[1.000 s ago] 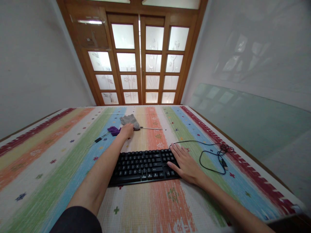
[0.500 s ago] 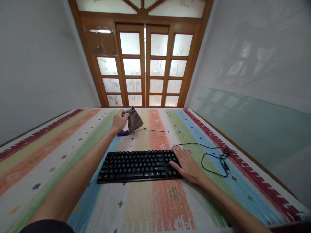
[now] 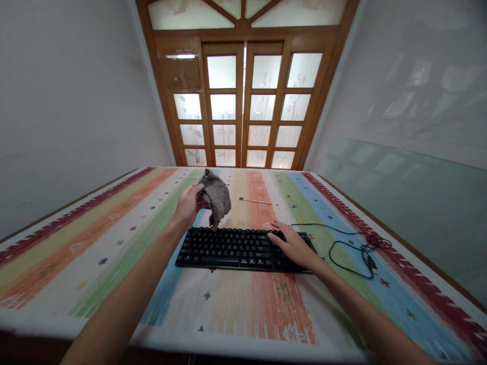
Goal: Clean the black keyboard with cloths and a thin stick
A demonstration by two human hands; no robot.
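A grey-brown cloth [image 3: 218, 197] hangs from my left hand [image 3: 188, 203], whose fingers are closed on its left side. The cloth's lower tip reaches the back edge of the black keyboard [image 3: 224, 253]. Some purple material [image 3: 204, 204] shows between the hand and the cloth; whether it is held too I cannot tell. My right hand [image 3: 291, 246] lies over the right part of the keyboard, fingers stretched out and holding nothing. It hides some of the keys there. Behind the keyboard lies a thin stick with a small dark head [image 3: 254, 201], like a slim brush.
The keyboard's black cable [image 3: 335, 243] lies looped to the right, with its USB plug [image 3: 372, 266]. A striped tablecloth [image 3: 129, 263] covers the table. Walls flank both sides, and wooden glazed doors [image 3: 243, 116] stand beyond the far edge.
My left hand has brought the cloth closer to the keyboard's back edge. My right hand has shifted left over the keys. The whole view has swung slightly left.
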